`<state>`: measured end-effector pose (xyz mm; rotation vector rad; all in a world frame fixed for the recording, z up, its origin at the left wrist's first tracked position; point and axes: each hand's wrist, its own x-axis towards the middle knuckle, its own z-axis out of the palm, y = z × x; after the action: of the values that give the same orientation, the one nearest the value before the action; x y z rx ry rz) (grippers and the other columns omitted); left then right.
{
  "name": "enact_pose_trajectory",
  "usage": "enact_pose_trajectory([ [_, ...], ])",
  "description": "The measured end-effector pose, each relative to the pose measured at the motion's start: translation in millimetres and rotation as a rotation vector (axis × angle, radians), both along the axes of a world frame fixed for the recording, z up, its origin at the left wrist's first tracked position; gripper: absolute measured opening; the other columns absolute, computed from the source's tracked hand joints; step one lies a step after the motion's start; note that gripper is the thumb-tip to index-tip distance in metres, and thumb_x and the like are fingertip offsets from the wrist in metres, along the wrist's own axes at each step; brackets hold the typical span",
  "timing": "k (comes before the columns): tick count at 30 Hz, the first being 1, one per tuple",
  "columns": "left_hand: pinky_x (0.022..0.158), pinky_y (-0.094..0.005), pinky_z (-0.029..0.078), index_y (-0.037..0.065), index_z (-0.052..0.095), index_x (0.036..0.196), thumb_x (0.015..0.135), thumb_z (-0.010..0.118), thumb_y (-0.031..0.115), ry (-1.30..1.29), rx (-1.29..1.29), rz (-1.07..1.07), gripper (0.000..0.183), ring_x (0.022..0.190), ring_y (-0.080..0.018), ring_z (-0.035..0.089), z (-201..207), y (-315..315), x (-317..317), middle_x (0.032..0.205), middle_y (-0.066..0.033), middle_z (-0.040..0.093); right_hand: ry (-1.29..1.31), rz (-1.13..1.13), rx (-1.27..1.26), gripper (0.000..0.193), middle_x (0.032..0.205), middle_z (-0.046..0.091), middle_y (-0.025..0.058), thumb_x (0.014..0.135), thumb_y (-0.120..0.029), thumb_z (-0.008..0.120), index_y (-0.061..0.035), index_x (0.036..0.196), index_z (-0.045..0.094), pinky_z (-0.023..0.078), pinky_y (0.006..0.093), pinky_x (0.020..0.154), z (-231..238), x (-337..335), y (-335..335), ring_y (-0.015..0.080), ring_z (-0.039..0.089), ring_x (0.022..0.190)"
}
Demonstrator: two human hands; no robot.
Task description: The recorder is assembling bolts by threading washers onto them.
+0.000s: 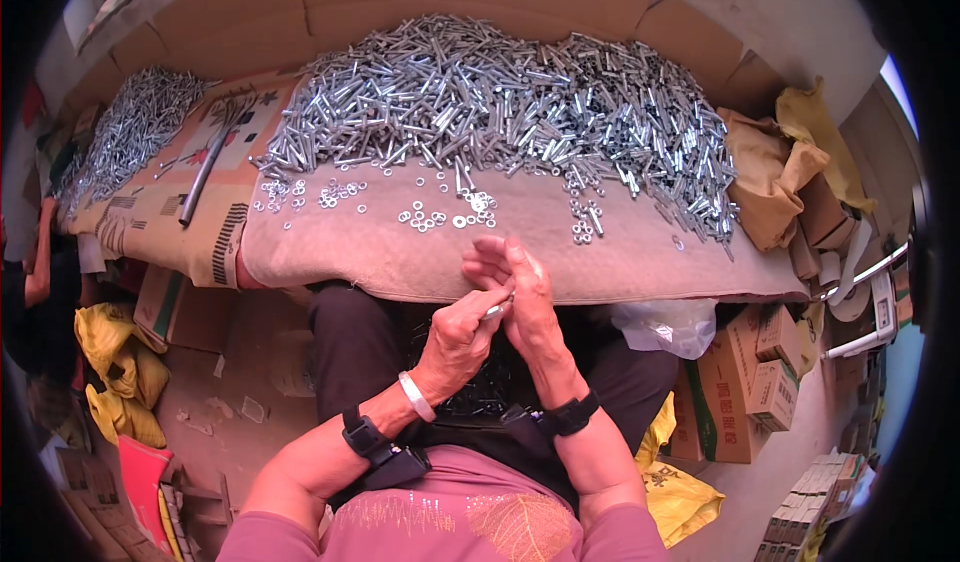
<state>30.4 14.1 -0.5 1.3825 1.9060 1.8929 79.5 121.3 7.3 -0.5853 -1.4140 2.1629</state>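
My left hand (460,334) pinches a short silver metal bolt (494,312) in front of my lap. Close against it, my right hand (530,297) is cupped with its fingers curled inward, and the bolt's far end meets its palm side. Whatever the right fingers hold is hidden. Beyond both hands, loose washers (424,220) lie scattered on a pinkish cloth (380,252) covering the bench. A small cluster of nuts (583,230) sits to their right. Behind these rises a big heap of silver bolts (480,97). Dark metal pieces (478,387) show below my hands, between my knees.
Another bolt heap (135,122) and a metal tube (205,174) lie on the left. A clear plastic bag (668,326) hangs at the front edge. Cardboard boxes (728,387) and yellow sacks (125,362) stand on the floor. Another person's arm (42,252) shows far left.
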Motion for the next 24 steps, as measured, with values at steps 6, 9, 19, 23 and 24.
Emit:
enact_pose_trajectory([
  [6,0.044,-0.0224,0.038,0.001,0.067,0.106,0.09,0.062,0.004,-0.084,-0.012,0.177,0.018,0.05,-0.0045,0.048,-7.0,-9.6,-30.8,0.064,0.0,0.058,0.081,0.072,-0.002,0.058,0.128,0.053,0.018,0.099,-0.04,0.046,0.008,0.132,0.043,0.042,0.0358,0.101,13.8,18.3,-30.9,0.0241,0.054,0.116],
  [9,0.045,-0.0227,0.038,0.001,0.066,0.107,0.089,0.062,0.002,-0.007,-0.034,0.119,0.018,0.05,-0.0054,0.049,-1.9,-19.3,-25.4,0.066,-0.0015,0.057,0.077,0.08,-0.053,0.06,0.13,0.051,0.0179,0.099,-0.041,0.046,0.0068,0.135,0.04,0.04,0.0363,0.103,3.2,28.9,-20.7,0.0234,0.052,0.118],
  [19,0.064,-0.0355,0.05,-0.003,0.063,0.1,0.087,0.059,0.001,0.042,-0.202,0.094,0.014,0.073,-0.0311,0.064,-2.2,-30.8,-21.7,0.083,-0.0175,0.063,-0.175,0.112,0.381,0.047,0.106,0.065,0.0156,0.09,-0.023,0.064,0.0046,0.125,0.05,0.047,0.032,0.089,2.2,45.4,-35.9,0.0196,0.062,0.1],
  [23,0.065,-0.0375,0.049,-0.003,0.063,0.096,0.084,0.057,-0.002,0.044,-0.162,-0.001,0.013,0.072,-0.0324,0.062,-7.1,-22.4,-11.5,0.079,-0.0178,0.061,-0.31,-0.066,0.835,0.026,0.091,0.064,0.0101,0.085,-0.014,0.068,-0.0008,0.107,0.063,0.049,0.0296,0.079,8.3,46.7,-29.2,0.0178,0.063,0.081],
  [24,0.065,-0.0375,0.049,-0.003,0.063,0.096,0.084,0.057,-0.002,0.041,-0.159,-0.011,0.013,0.072,-0.0324,0.062,-5.6,-19.4,-9.9,0.079,-0.0178,0.061,-0.27,-0.112,0.925,0.019,0.083,0.062,0.0092,0.082,-0.011,0.069,-0.0022,0.099,0.067,0.049,0.0299,0.074,9.0,44.3,-28.9,0.0182,0.062,0.074],
])
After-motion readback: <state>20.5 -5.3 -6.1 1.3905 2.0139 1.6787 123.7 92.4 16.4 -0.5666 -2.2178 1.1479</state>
